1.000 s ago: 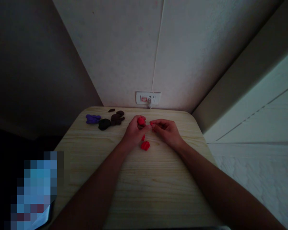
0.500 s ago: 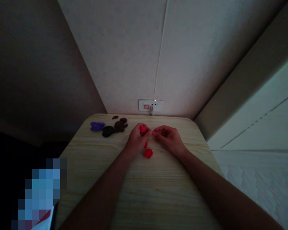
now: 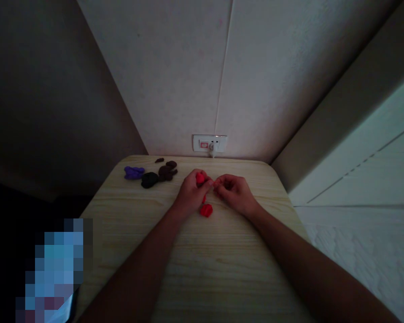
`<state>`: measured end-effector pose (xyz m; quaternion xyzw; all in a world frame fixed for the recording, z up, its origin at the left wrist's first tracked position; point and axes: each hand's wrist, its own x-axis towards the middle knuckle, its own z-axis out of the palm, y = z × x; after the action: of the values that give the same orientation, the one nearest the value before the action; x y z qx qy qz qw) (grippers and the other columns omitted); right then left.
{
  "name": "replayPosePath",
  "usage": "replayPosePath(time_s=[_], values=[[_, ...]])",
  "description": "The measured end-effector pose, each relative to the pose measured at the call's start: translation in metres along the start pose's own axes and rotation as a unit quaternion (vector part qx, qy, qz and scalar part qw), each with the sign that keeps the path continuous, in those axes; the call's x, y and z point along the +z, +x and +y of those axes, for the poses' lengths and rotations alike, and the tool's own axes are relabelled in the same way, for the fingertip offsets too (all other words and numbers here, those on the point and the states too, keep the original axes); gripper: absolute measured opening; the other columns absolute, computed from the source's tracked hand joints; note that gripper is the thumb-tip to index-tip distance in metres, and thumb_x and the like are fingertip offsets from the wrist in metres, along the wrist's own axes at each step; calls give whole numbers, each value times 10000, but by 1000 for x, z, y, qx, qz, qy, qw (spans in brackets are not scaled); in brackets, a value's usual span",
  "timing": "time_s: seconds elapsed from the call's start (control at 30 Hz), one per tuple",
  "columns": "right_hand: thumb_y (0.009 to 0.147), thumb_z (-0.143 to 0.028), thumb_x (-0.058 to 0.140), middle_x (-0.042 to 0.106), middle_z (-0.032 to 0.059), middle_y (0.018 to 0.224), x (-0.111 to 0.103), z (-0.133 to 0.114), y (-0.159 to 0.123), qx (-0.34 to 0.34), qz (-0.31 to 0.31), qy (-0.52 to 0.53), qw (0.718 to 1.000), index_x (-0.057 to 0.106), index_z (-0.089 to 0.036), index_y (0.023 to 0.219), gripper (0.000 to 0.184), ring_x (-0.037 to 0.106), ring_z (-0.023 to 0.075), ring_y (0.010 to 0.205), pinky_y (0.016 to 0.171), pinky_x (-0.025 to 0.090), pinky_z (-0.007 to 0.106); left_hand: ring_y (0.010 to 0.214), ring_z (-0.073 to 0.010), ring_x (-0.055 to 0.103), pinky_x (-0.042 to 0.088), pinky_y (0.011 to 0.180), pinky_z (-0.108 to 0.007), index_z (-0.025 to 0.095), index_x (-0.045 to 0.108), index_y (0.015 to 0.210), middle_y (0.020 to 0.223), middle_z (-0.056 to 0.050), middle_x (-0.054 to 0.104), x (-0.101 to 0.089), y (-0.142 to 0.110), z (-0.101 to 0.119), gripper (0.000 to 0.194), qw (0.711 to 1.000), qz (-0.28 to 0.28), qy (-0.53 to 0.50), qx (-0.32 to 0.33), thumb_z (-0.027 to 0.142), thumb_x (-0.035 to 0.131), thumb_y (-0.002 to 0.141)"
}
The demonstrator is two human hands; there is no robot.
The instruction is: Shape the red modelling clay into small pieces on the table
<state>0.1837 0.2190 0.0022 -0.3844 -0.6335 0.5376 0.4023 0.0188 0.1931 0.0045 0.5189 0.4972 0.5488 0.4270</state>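
Curled around a lump of red modelling clay (image 3: pixel 200 178), my left hand (image 3: pixel 191 193) is closed, with its thumb pointing right. My right hand (image 3: pixel 234 190) is closed in a pinch at a small red bit of clay (image 3: pixel 216 183) between the two hands; the fingertips nearly meet there. Below the left hand, a separate red clay lump (image 3: pixel 206 210) lies on the wooden table (image 3: pixel 202 269). Another bit of red shows just above that lump, partly hidden by the left hand.
At the table's back left lie purple clay (image 3: pixel 133 172), black clay (image 3: pixel 150 180) and dark brown clay pieces (image 3: pixel 167 171). A wall socket (image 3: pixel 209 143) with a plug in it sits behind the table. A lit screen (image 3: pixel 59 264), pixelated, is at lower left.
The whole view has shifted slightly, so the table and clay sit a little higher. Both hands stay together at the red clay, with the fingers moving only slightly.
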Motion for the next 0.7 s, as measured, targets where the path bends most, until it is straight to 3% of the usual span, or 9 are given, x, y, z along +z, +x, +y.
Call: replayPosePath(time_s=[0.2,0.37,0.57,0.7], values=[[775,-368,729,623,-18,619,1,-1,-1,-8,0,5,1000,653,-174,796,209,533,107,544,528,419,235,533,-78,466,367,489,-208,205,482,805,721,44,562,2,-2,4,241,994,-26,-92,-54,261,712,761],[781,-441,756,630,-16,608,2,-2,1,-6,-9,19,1000,659,-175,802,283,535,106,526,518,430,235,602,-92,538,431,545,-211,193,503,793,741,28,591,2,-1,8,261,990,-21,-130,-58,260,742,713],[701,-527,827,667,10,641,4,-5,1,-2,46,9,999,674,-176,778,391,562,117,521,508,471,245,605,-103,558,450,543,-221,197,520,840,750,23,614,-1,0,4,263,988,-13,-138,-63,274,745,728],[755,-531,781,709,39,670,4,-5,-3,-9,48,-22,999,725,-160,821,382,574,119,515,495,467,242,614,-100,571,464,568,-219,196,507,824,744,27,614,0,0,5,271,989,-6,-137,-62,257,751,723]])
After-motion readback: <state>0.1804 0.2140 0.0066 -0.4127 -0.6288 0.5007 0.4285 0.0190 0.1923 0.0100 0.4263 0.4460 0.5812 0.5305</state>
